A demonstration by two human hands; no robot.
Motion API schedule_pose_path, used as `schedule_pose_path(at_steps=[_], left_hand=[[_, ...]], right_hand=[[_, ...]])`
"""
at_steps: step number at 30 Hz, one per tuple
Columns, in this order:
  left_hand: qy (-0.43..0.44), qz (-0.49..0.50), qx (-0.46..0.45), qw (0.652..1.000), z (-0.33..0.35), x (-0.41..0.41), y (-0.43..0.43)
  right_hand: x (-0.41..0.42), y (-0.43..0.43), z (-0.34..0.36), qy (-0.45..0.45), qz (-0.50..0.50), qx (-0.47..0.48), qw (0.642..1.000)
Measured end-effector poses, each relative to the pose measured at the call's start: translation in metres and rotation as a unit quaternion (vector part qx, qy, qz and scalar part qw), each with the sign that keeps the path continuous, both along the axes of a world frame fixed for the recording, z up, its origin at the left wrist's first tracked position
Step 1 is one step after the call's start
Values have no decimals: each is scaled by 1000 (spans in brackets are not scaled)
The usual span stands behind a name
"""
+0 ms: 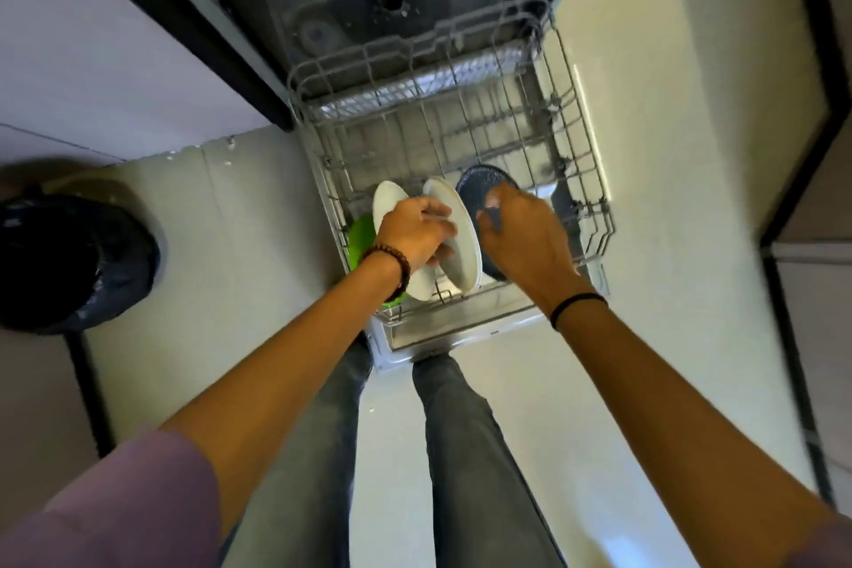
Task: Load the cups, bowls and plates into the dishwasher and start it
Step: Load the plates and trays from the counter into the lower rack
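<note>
The dishwasher's lower rack (585,143) is pulled out over the open door. At its near end several plates stand on edge: a green plate (361,238), a white plate (386,203), a second white plate (454,221) and a dark speckled plate (479,185). My left hand (412,233) reaches between the two white plates, its fingers closed around the rim of the second one. My right hand (525,235) grips the dark plate from the right side, thumb on its face.
The far half of the rack holds nothing but tines. The dishwasher tub (387,0) is open beyond it. A bin with a black bag (69,263) stands on the floor at the left. My legs (461,452) stand against the door's front edge.
</note>
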State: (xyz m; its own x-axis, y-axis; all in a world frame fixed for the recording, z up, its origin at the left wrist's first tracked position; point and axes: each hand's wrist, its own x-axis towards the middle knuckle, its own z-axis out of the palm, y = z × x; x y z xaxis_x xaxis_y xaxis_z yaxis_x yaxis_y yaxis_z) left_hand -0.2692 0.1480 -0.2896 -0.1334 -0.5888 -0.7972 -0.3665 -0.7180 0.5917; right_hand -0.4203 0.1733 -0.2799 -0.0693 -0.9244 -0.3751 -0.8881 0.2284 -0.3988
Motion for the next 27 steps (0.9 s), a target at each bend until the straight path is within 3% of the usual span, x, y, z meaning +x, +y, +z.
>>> schedule_pose_path(at_steps=[13, 23, 27], left_hand=[[49, 90, -153, 983, 133, 156, 8], [-9, 59, -305, 950, 243, 357, 6], [-38, 92, -357, 929, 289, 424, 5]], right_hand=[[167, -25, 127, -73, 131, -104, 983], [360, -36, 228, -104, 155, -184, 965], [432, -45, 269, -147, 162, -218, 951]])
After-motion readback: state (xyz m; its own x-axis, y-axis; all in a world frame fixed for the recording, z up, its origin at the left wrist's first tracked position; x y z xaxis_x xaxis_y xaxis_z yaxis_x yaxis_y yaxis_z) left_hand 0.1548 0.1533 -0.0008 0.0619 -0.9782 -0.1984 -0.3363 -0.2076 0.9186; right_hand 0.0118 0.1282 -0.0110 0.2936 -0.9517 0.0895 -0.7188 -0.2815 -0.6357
